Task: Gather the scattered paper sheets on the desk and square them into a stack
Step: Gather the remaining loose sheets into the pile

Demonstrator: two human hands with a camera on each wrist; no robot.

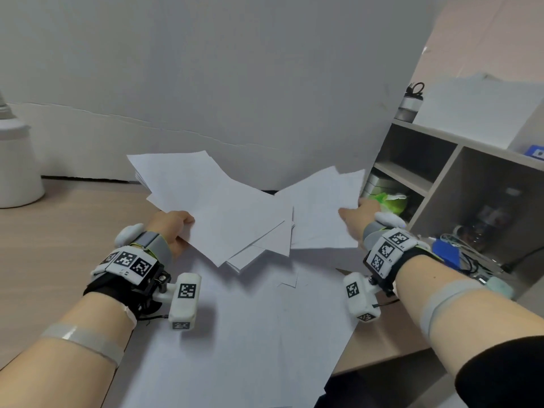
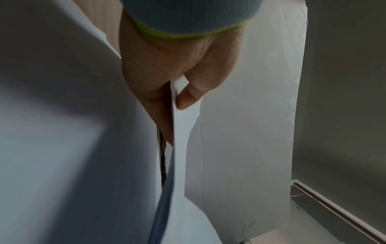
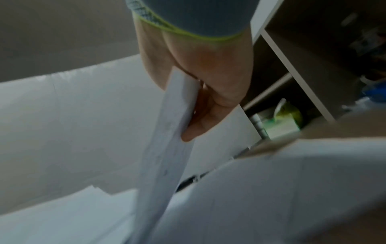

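My left hand (image 1: 179,228) grips a fanned bundle of white paper sheets (image 1: 217,207) by its near left edge, lifted above the desk. In the left wrist view the left hand (image 2: 177,97) pinches the sheets' edge (image 2: 173,132) between thumb and fingers. My right hand (image 1: 357,213) holds a second, smaller bunch of sheets (image 1: 318,207) by its right edge, beside the first bundle. The right wrist view shows the right hand (image 3: 194,125) with its thumb over those sheets (image 3: 167,156). More white paper (image 1: 250,334) lies flat on the desk under both hands.
A large white board (image 1: 235,83) stands upright behind the papers. An open shelf unit (image 1: 441,178) with a green packet (image 1: 388,201) is at the right. A white container (image 1: 17,160) stands at far left. Blue items and cables (image 1: 453,251) lie near my right wrist. Wooden desk (image 1: 59,231) shows at left.
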